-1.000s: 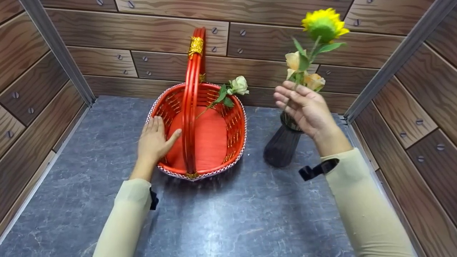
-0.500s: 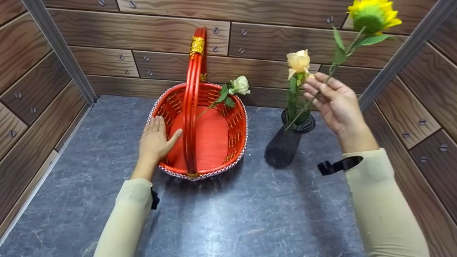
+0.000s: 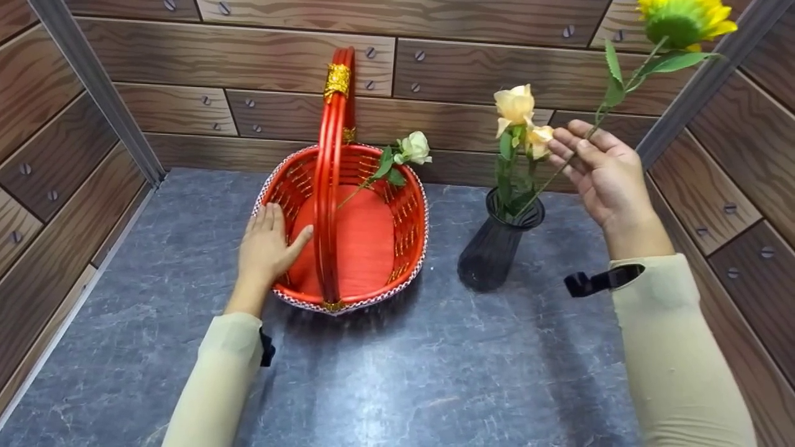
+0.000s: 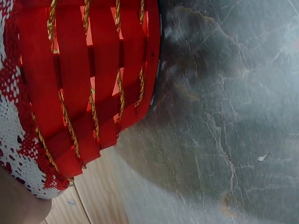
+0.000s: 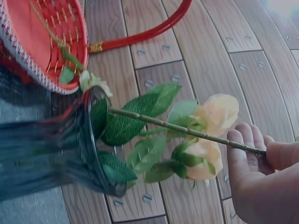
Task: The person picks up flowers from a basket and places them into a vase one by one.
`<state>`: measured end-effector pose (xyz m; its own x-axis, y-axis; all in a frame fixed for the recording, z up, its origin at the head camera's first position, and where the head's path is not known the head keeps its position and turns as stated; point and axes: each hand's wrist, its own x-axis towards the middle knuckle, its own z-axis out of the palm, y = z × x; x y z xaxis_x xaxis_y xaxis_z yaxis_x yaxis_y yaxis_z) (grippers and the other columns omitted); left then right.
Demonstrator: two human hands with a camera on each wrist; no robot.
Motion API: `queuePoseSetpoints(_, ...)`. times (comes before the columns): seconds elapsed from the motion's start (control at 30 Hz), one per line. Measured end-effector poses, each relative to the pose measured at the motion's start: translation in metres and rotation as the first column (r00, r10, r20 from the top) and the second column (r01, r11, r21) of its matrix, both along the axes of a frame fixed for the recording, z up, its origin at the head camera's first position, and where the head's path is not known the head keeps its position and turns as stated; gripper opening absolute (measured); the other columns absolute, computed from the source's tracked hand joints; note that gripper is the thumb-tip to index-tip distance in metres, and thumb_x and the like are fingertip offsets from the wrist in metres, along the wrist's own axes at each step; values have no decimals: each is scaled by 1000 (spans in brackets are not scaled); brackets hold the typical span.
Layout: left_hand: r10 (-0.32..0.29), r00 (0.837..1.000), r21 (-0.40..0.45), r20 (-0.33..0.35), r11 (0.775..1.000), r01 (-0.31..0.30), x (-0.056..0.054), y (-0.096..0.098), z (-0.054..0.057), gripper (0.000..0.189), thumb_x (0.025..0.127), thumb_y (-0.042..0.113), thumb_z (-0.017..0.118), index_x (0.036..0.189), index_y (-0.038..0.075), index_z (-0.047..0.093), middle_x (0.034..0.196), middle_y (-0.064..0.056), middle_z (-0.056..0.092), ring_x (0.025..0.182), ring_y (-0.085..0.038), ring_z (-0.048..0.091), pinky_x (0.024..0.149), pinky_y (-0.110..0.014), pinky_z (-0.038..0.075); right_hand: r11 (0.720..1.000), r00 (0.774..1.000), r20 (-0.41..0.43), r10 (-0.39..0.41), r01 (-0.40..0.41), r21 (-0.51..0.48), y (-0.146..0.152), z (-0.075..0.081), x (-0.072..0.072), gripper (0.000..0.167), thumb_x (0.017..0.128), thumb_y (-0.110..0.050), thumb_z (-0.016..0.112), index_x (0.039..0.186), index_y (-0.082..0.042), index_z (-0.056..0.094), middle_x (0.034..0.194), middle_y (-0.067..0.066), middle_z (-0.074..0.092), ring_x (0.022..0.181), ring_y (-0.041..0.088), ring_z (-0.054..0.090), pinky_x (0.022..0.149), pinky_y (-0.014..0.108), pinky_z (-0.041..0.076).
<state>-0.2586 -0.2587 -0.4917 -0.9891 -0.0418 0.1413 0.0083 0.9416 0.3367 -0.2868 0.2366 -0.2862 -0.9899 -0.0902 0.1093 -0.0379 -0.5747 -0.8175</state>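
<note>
Between thumb and fingers, my right hand (image 3: pixel 615 180) pinches the stem (image 5: pixel 187 131) of a yellow sunflower (image 3: pixel 683 25). The flower head leans up to the right, and the stem's lower end is at the mouth of a dark ribbed glass vase (image 3: pixel 489 257). Two peach roses (image 3: pixel 514 107) stand in this vase, just left of my fingertips. My left hand (image 3: pixel 266 248) rests on the left rim of a red woven basket (image 3: pixel 366 242), fingers straight and thumb spread over the inside. A white rose (image 3: pixel 415 148) leans on the basket's back right rim, its stem reaching inside.
The basket's tall red handle (image 3: pixel 329 186) arches across its middle. Wood-patterned panels (image 3: pixel 472 68) close off the back and both sides. Everything stands on a grey marbled tabletop (image 3: pixel 372 379), with metal posts (image 3: pixel 102 93) at the back corners.
My right hand has moved right with the sunflower, uncovering the vase mouth and roses. The sunflower's stem has drawn away from the roses. My left hand and the basket stay in place.
</note>
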Motion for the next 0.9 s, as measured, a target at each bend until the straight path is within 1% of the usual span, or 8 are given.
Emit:
queuePoseSetpoints(0.2,3,1000,0,-8,1000,-3,1,-2,0,98,98,70,30,155,-10,17,162,-27,19,152,-41,11,125,-50,7,992,998,-5,-58,58,109,3,-7,-3,23,100,2,51,120,4,62,111,18,73,101,27,72,90,34,58)
queuePoseSetpoints(0.33,6,1000,-4,-3,1000,-6,1,-2,0,100,97,71,28,155,-9,16,162,-27,19,152,-41,11,125,-50,7,985,998,1,-67,66,161,4,-13,-6,23,100,2,51,120,3,62,111,16,73,101,25,72,90,32,58)
queuePoseSetpoints(0.63,8,1000,-17,12,1000,-8,0,-1,0,101,97,73,25,155,-9,15,162,-27,19,152,-40,11,125,-50,7,982,999,1,-49,48,185,4,-29,-10,26,102,1,49,126,5,57,112,16,73,100,24,72,87,31,58)
queuePoseSetpoints(0.77,10,1000,-17,10,1000,-10,0,-1,-1,102,96,74,25,155,-9,15,162,-27,19,152,-41,11,125,-50,6,985,999,19,-38,34,170,2,-35,-11,26,101,1,50,126,4,57,110,16,74,99,24,72,86,31,59)
queuePoseSetpoints(0.9,10,1000,-12,8,1000,-10,-1,0,-2,103,96,75,24,155,-9,16,162,-26,19,153,-40,10,125,-50,6,981,998,43,-40,31,191,1,-42,-11,26,101,0,50,126,4,57,109,14,74,99,23,72,86,31,59)
